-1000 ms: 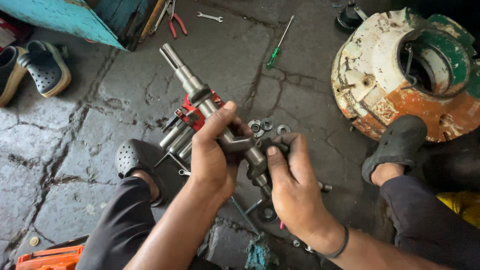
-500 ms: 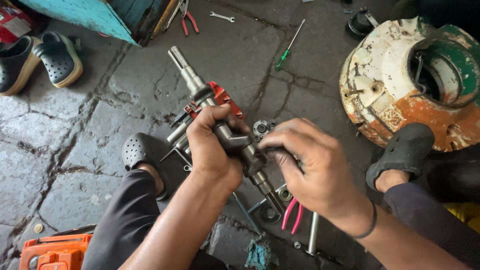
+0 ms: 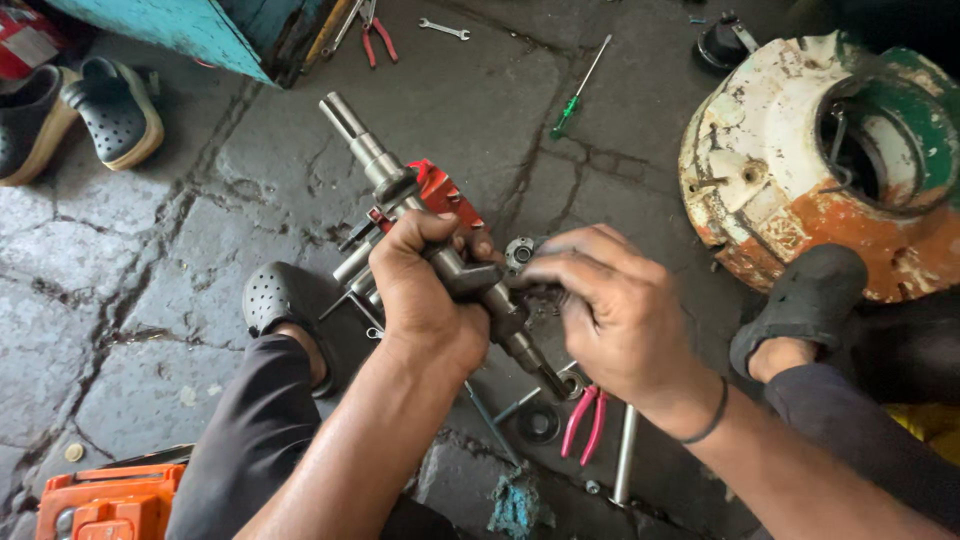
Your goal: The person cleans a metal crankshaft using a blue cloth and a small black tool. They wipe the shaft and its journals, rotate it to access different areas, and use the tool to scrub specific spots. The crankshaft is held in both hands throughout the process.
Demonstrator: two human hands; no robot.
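Gripping a steel shaft (image 3: 440, 245) near its middle, the left hand (image 3: 425, 290) holds it slanted above the stone floor (image 3: 150, 300), the stepped upper end pointing toward the floor's far left corner and the lower end dipping toward the person's lap. The work looks partway through: the shaft is already out of any housing and bare along most of its length, while a small dark part on it, under the right hand (image 3: 600, 300), seems not yet freed or seated, which of the two I cannot tell. Left fingers are wrapped tight round the shaft, thumb on top, wrist straight. Right fingers are curled and pinched shut on that small part just beside the left knuckles, palm down, the forearm coming in from the near right corner. Under the shaft lies a red tool (image 3: 445, 195); loose rings and pink-handled pliers (image 3: 582, 420) lie near the person's knees. Farther off, a green screwdriver (image 3: 575, 90) lies toward the far edge, and a rusty white drum (image 3: 780, 150) sits at the right edge.
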